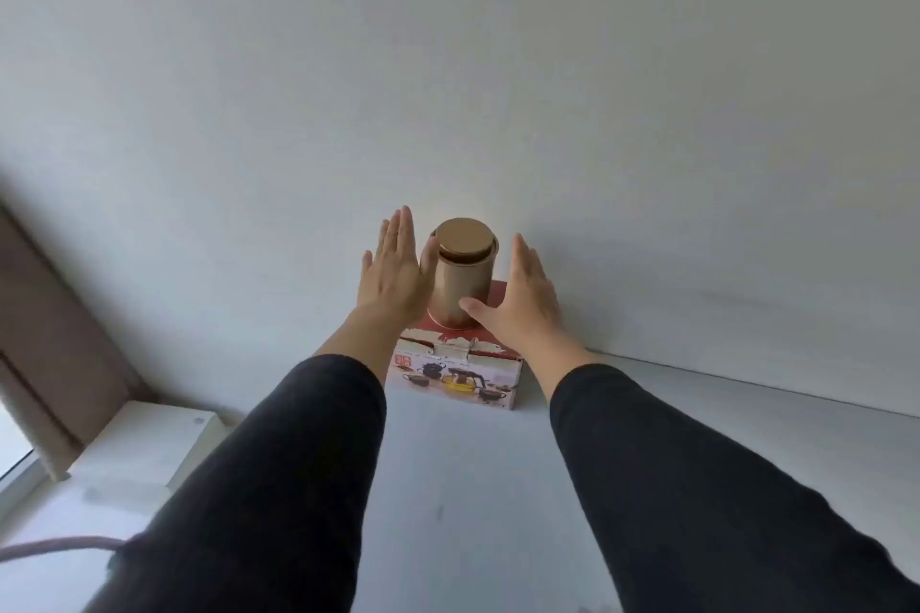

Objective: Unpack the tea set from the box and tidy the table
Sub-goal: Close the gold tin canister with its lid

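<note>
Left hand: the left hand point(393, 274) is stretched forward with the palm flat and the fingers straight and together, pointing up and away. It stands just beside the left wall of the canister; whether the palm touches it cannot be told. It grips nothing.
Right hand: the right hand point(522, 301) is spread flat on the other side, fingers extended. Its thumb lies across the lower front of the canister, close to the base; contact there looks likely but is not certain. The fingers are not curled round anything.
Sleeves: both forearms wear dark sleeves point(298, 463) that reach from the lower edge of the head view to the wrists.
Canister: a tan cylindrical canister point(460, 284) with a round flat lid stands upright between the two hands, on top of the box.
Box: the red and pale tea set box point(455, 376) lies flat on the table, closed, with its back against the wall. Its front face shows printed pictures of a teapot and cups. The flap edge on top looks torn.
Table: the white table point(448, 488) runs from the near edge up to the wall.
White block: a flat white block point(154, 443) sits at the left of the table, well apart from the box.
Cable: a grey cable point(55, 545) crosses the lower left corner.
Wall: a plain pale wall point(448, 65) fills the upper half.
Window side: a brown curtain point(45, 339) hangs at the far left beside a strip of bright window.
</note>
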A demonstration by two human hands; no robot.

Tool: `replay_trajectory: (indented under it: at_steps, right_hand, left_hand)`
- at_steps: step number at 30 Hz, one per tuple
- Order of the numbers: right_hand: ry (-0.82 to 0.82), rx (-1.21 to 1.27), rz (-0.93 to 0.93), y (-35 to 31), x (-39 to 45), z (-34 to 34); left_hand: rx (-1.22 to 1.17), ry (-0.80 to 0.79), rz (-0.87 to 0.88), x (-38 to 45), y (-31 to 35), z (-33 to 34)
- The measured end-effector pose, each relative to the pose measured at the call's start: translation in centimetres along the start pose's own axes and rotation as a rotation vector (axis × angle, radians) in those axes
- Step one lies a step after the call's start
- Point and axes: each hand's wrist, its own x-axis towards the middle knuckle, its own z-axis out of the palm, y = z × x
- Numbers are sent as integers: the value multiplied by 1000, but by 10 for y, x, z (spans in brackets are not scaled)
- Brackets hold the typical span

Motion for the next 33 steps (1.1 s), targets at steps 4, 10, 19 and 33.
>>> replay_trajectory:
  at_steps: [4, 10, 19, 33]
  right_hand:
    - [2, 120, 84, -2, 26, 25]
    - [78, 285, 149, -2, 47, 48]
    - [206, 211, 151, 23, 33, 17]
    - [296, 122, 275, 190, -102, -159]
  left_hand:
    - [-107, -132, -18, 24, -10, 15]
    - [-302, -214, -10, 34, -15, 27]
    - [-251, -197, 133, 31, 18, 37]
    - [-400, -315, 267, -85, 237, 132]
